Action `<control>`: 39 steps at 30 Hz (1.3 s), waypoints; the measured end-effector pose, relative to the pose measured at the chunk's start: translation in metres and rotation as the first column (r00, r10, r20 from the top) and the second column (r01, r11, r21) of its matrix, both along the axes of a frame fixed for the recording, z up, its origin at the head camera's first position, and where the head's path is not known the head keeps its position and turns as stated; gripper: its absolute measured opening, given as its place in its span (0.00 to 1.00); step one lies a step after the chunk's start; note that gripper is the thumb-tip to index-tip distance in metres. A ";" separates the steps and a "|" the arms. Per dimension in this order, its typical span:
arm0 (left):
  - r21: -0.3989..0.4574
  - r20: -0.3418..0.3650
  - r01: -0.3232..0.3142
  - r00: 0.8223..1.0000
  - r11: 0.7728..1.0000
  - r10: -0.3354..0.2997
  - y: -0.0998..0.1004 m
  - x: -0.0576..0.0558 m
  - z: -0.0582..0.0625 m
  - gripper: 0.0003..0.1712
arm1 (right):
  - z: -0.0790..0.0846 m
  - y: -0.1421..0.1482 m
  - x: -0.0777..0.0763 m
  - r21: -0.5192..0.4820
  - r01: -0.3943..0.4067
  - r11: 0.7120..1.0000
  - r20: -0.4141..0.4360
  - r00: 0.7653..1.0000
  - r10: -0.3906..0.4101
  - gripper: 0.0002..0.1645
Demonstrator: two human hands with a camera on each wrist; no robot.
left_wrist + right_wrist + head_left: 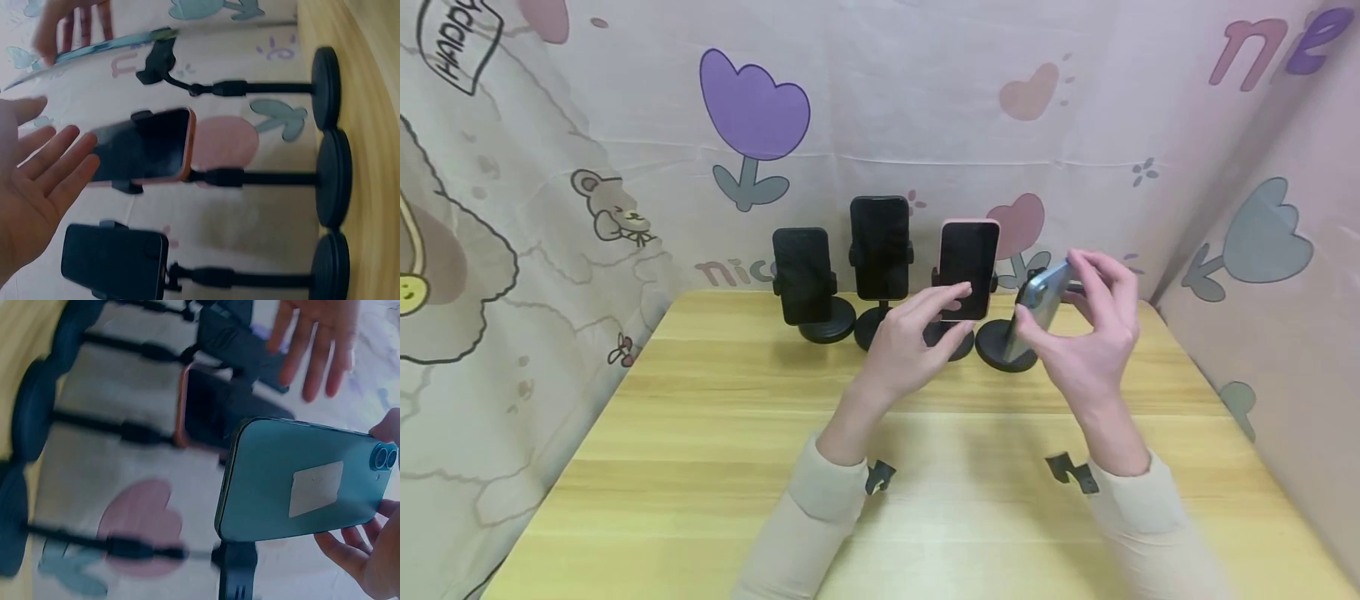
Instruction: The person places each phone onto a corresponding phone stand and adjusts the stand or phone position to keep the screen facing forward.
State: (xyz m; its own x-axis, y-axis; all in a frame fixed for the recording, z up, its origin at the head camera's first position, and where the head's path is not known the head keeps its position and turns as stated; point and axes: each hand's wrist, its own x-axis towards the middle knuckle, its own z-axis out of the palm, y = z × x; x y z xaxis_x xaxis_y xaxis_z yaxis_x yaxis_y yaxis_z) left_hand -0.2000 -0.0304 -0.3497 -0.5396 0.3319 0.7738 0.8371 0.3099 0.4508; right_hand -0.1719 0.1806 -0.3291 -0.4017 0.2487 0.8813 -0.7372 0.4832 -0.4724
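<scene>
My right hand (1093, 350) pinches a light blue phone (1051, 293) between thumb and fingers, tilted in front of the rightmost black phone stand (990, 345). In the right wrist view, the back of this blue phone (265, 487) shows two camera lenses and a white sticker. That stand's clamp (160, 62) holds nothing in the left wrist view. My left hand (902, 346) hovers with its fingers spread and extended before a pink-edged phone (968, 262), which sits upright in the neighbouring stand. Nothing lies in the left hand.
Two black phones (802, 275) stand upright in black stands further left, the taller one (880, 246) nearer the middle. The stands' round bases sit close together along the back of the wooden table (700, 467). A printed cloth (895, 100) hangs directly behind.
</scene>
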 end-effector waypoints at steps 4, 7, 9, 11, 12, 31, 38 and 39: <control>-0.078 0.010 -0.021 1.000 0.997 0.022 -0.005 -0.002 -0.003 0.28 | 0.004 -0.019 -0.006 -0.046 -0.069 0.997 -0.001 0.998 0.069 0.42; -0.086 0.025 -0.013 1.000 0.996 0.015 -0.005 -0.003 -0.005 0.30 | 0.003 -0.030 -0.009 -0.065 -0.113 0.991 -0.007 0.994 0.113 0.42; -0.083 0.035 0.002 0.999 0.997 0.001 -0.004 -0.003 -0.006 0.31 | 0.002 -0.037 -0.010 -0.072 -0.136 0.988 -0.013 0.991 0.135 0.41; -0.075 0.036 0.012 0.999 0.997 -0.009 -0.003 -0.004 -0.008 0.30 | 0.000 -0.043 -0.011 -0.080 -0.156 0.984 -0.022 0.988 0.155 0.41; -0.071 0.030 0.013 0.999 0.997 -0.011 -0.003 -0.004 -0.009 0.28 | -0.001 -0.046 -0.011 -0.083 -0.161 0.984 -0.025 0.987 0.159 0.40; 0.153 -0.468 -0.309 0.814 0.939 0.345 -0.009 -0.007 -0.009 0.12 | -0.005 -0.079 -0.008 -0.269 -0.360 0.893 0.058 0.920 0.388 0.36; 0.204 -0.609 -0.412 0.657 0.888 0.445 -0.011 -0.008 -0.009 0.09 | -0.005 -0.083 -0.005 -0.321 -0.404 0.856 0.167 0.866 0.472 0.26; 0.196 -0.618 -0.412 0.653 0.890 0.438 -0.011 -0.008 -0.009 0.10 | -0.004 -0.083 -0.005 -0.320 -0.390 0.864 0.180 0.870 0.459 0.26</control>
State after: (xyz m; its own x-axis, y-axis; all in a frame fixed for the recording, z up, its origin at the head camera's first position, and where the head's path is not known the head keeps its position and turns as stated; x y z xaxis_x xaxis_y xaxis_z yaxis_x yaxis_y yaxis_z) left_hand -0.2079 -0.0418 -0.3589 0.0029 0.1566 0.9877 0.7056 0.6996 -0.1130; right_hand -0.1773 0.0973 -0.3335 -0.7131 0.2135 0.6678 -0.6865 -0.0196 -0.7269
